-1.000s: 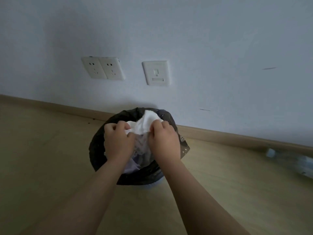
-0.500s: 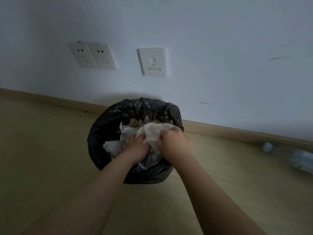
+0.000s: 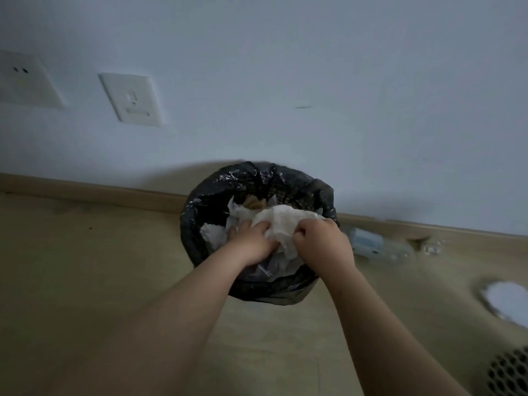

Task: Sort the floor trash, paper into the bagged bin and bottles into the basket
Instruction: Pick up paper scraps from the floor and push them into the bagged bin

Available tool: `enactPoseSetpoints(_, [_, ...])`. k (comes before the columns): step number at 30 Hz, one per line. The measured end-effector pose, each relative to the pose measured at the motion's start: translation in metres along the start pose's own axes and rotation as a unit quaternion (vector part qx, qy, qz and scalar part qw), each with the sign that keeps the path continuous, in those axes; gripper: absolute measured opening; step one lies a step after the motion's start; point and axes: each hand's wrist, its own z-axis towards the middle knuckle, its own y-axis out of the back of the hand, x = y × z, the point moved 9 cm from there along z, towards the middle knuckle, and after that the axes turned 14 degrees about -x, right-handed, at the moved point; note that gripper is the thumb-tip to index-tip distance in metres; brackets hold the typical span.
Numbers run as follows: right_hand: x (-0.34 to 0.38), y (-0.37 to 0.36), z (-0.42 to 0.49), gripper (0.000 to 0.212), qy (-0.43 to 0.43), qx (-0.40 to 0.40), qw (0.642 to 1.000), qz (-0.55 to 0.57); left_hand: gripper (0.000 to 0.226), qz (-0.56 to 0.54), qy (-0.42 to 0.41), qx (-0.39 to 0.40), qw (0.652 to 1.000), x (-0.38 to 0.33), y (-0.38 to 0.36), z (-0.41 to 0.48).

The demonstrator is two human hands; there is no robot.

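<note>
A round bin lined with a black bag [image 3: 197, 221] stands on the floor against the wall. It holds several crumpled white papers. Both my hands are inside its mouth. My left hand [image 3: 253, 242] and my right hand [image 3: 323, 244] each grip one side of a crumpled white paper [image 3: 285, 221] and hold it low over the other paper. A clear plastic bottle [image 3: 368, 242] with a blue label lies on the floor just right of the bin, by the baseboard. The corner of a basket with a honeycomb wall [image 3: 511, 372] shows at the bottom right.
Another crumpled white paper [image 3: 505, 298] lies on the wooden floor at the right. Small plastic bits [image 3: 431, 248] sit by the baseboard past the bottle. Wall sockets [image 3: 131, 98] are mounted at the upper left. The floor left of the bin is bare.
Both hands have gone down into the bin with the white paper. The view has swung right, bringing the floor paper and the basket corner into sight.
</note>
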Motion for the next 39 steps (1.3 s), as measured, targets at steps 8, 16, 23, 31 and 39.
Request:
enactPoseSetpoints(8, [-0.070,0.061,-0.021,0.029,-0.098,-0.116,0.965,0.214,0.060,0.092,-0.034,0.002,0.995,-0.045,0.004,-0.006])
enactPoseSetpoints(16, [-0.161,0.079,-0.045,0.024,-0.248,-0.175,0.918,0.257,0.047,0.078,-0.151,-0.198,0.965,-0.134,0.057,-0.028])
enactPoseSetpoints(23, [-0.274,0.069,-0.128,0.040,-0.444,-0.173,0.866,0.150,0.035,0.050,-0.240,-0.302,0.921,-0.196,0.034,-0.059])
enactPoseSetpoints(31, [-0.319,0.041,-0.201,0.031,-0.499,-0.058,0.835,0.222,0.032,-0.128,-0.345,-0.083,0.926,-0.280,-0.110,-0.128])
enactPoseSetpoints(39, [-0.363,0.033,-0.318,0.010,-0.631,-0.018,0.720,0.288,0.040,-0.044,-0.190,0.184,0.963,-0.261,-0.278,-0.185])
